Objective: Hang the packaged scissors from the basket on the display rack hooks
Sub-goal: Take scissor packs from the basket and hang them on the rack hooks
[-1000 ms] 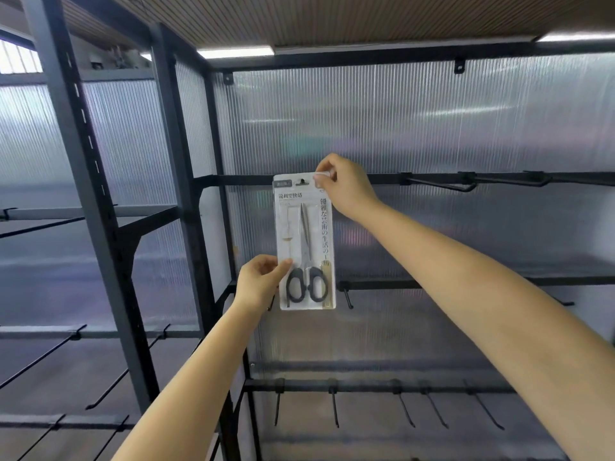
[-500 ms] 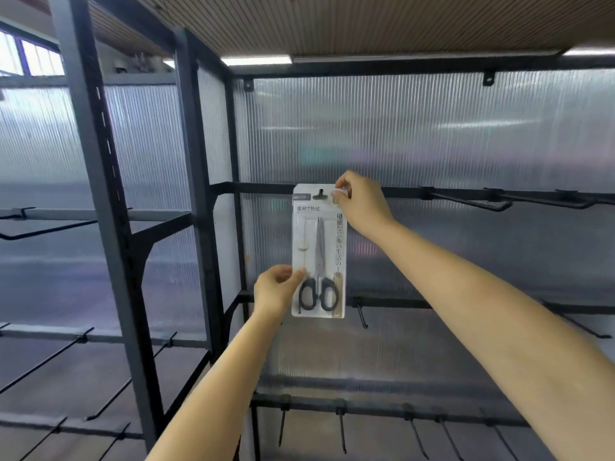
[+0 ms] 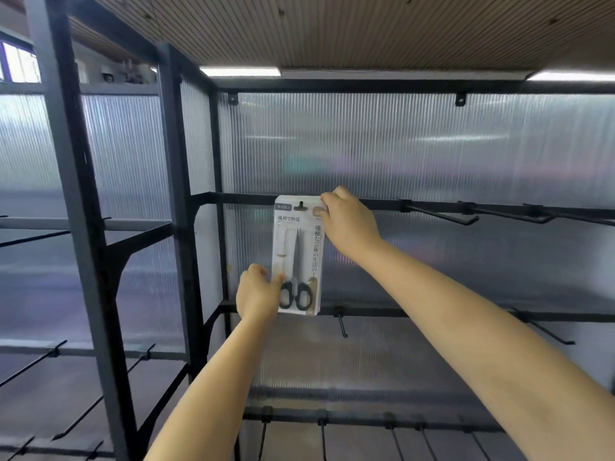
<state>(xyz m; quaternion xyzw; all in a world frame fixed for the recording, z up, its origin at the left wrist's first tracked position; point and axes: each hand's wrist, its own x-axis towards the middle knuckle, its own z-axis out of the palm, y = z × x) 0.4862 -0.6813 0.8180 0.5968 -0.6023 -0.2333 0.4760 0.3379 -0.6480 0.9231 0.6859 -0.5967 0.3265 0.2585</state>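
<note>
The pack of scissors (image 3: 297, 254) hangs upright against the rack's upper rail (image 3: 382, 203), long axis vertical, blades pointing up and black handles down, with the hook (image 3: 301, 205) showing through the hanging hole at the top. It looks light, flat and fairly stiff, a card with a slick plastic front, so I judge the edges and corners the safest places to take it. My right hand (image 3: 349, 224) pinches its top right corner and my left hand (image 3: 258, 294) pinches its lower left edge beside the handles.
</note>
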